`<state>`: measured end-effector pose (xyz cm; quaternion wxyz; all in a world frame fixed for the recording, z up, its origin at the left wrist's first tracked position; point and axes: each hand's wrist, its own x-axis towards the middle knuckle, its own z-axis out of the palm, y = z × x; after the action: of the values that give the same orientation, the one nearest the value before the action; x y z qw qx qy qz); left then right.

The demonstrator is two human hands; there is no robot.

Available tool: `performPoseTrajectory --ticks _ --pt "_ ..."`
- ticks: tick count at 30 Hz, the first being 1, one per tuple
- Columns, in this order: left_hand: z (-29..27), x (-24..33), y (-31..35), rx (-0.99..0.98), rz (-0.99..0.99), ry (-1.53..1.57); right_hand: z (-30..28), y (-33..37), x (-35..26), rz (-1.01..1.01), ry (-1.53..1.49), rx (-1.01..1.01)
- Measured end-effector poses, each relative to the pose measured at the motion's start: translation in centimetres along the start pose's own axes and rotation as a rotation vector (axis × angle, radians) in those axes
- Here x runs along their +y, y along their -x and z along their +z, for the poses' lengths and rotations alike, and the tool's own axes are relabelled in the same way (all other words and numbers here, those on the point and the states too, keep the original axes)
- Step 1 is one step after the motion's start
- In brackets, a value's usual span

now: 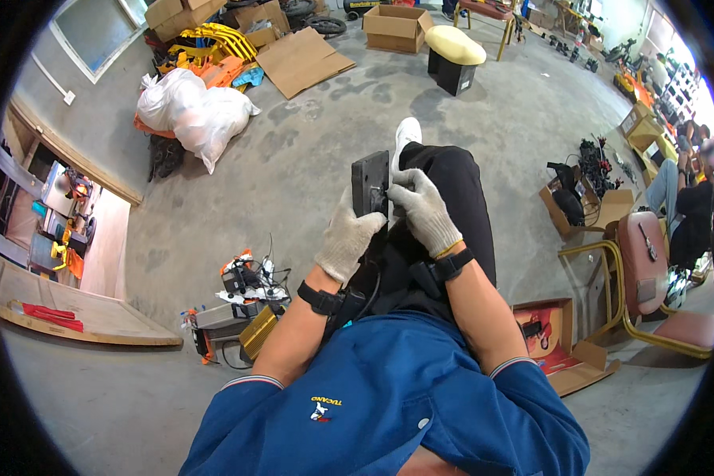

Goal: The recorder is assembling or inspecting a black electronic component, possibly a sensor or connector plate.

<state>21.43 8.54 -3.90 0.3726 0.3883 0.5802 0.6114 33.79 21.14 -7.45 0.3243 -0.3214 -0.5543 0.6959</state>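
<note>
A flat, black, rectangular case-like thing (366,181) stands on edge above my lap. My left hand (344,239), in a pale knit work glove, grips its lower end with the thumb on the near side. My right hand (427,213), gloved the same way, has its fingers curled and pinched against the case's right face. Whatever small thing may be between those fingertips is hidden. Both wrists carry black straps. Below the hands are my legs in black trousers (460,178), with one white shoe (408,133) showing beyond.
On the floor at left lie electronic parts with cables (250,285). White sacks (202,111) and flattened cardboard (303,62) are farther off. A stool with a yellow seat (455,44) stands ahead. At right are an open carton (583,206), a chair (642,262) and a seated person (690,198).
</note>
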Motion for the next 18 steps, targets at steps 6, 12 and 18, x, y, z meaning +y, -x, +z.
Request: performPoseTrajectory --ticks 6,12,18 --pt "-1.1 -0.4 -0.1 -0.022 0.01 0.039 0.1 0.3 -0.4 0.019 0.002 0.018" --pt "-3.0 -1.1 0.0 0.144 -0.056 0.196 0.2 1.0 -1.6 0.039 0.017 -0.03" --pt "-4.5 -1.0 0.3 0.187 -0.115 0.166 0.1 0.5 -0.6 0.056 -0.013 -0.115"
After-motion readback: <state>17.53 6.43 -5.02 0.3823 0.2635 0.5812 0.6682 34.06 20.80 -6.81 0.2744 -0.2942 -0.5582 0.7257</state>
